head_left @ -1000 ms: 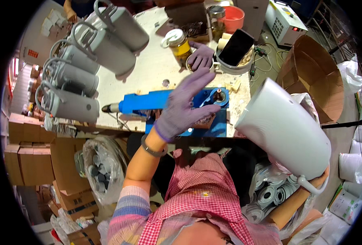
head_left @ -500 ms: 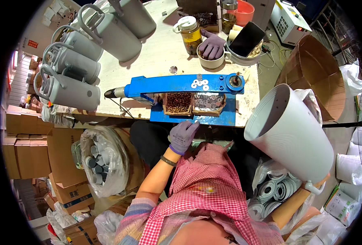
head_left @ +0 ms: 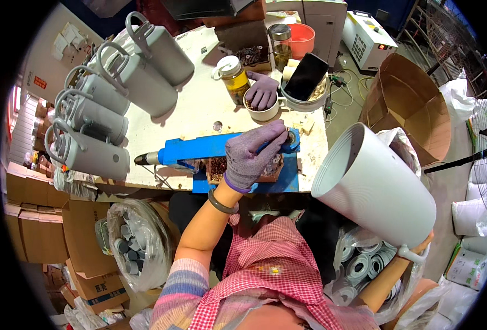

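My left hand, in a purple-grey knit glove, reaches over the blue riveting arm. Its fingertips are drawn together beside the round fitting at the arm's right end; whatever they pinch is hidden. Beneath the hand, partly covered, are a small box of copper-coloured rivets and a box of washers. At the right, my right hand grips the lower end of a large light-grey plastic can body near its small handle. The can is tilted, its wide mouth facing the blue arm; most of the right hand is hidden behind it.
Finished-looking grey watering cans line the table's left. A cup with a spare glove, a yellow jar and a phone stand farther back. Bags of grey parts and ring-shaped parts flank my legs.
My left hand has moved up and away from the table's front edge to the blue arm's right end, now covering the washers on it. The can stays in my right hand; the view has shifted.
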Tool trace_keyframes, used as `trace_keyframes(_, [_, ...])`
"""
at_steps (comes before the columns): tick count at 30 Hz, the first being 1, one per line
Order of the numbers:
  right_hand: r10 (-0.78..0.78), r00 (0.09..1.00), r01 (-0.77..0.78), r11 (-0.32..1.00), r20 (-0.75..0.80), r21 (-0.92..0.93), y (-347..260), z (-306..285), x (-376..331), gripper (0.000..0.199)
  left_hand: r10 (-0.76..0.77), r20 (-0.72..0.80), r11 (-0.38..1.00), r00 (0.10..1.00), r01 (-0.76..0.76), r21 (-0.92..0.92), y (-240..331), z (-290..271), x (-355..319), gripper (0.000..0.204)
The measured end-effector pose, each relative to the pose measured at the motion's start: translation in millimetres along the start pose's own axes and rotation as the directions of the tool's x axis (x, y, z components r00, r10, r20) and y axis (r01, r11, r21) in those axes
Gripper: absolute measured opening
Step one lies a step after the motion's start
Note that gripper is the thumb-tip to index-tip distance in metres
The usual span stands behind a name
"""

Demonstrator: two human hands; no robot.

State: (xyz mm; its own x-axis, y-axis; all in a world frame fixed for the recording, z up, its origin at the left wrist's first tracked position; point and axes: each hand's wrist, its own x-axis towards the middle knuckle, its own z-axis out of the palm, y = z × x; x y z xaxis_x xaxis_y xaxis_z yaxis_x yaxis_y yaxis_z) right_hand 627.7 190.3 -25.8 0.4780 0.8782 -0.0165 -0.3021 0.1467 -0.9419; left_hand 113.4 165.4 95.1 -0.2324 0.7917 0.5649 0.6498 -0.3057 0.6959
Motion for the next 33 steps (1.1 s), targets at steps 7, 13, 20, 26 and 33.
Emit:
trace_keyframes(7, [-0.120, 0.990, 0.131, 0.972, 0.070, -0.194, 2, -1, 3, 0.034, 0.004, 0.003, 0.999, 1.000, -0.004, -0.036, -2, 10, 10, 0.020])
trace_keyframes(13, [-0.431, 0.891, 0.440, 0.746, 0.141, -0.500, 6, 36, 4, 0.031, -0.258, 0.131, 0.939, 0.957, 0.281, -0.201, 7, 5, 16, 0.028])
trace_keyframes(20, [0.056, 0.932, -0.058, 0.998, 0.359, -0.005, -49, 131, 34, 0.048, -0.359, 0.155, 0.786, 0.920, 0.388, -0.482, 15, -6, 8, 0.046])
trace_keyframes(26, [0.030, 0.864, -0.032, 0.999, 0.502, -0.005, -56, 206, 39, 0.050, -0.528, 0.255, 0.580, 0.810, 0.563, -0.589, 19, -19, -2, 0.039])
trace_keyframes(33, [-0.136, 0.649, 0.342, 0.931, 0.749, -0.128, -12, 288, 7, 0.070, -0.716, 0.043, 0.564, 0.697, 0.613, -0.553, -9, -39, -68, 0.032])
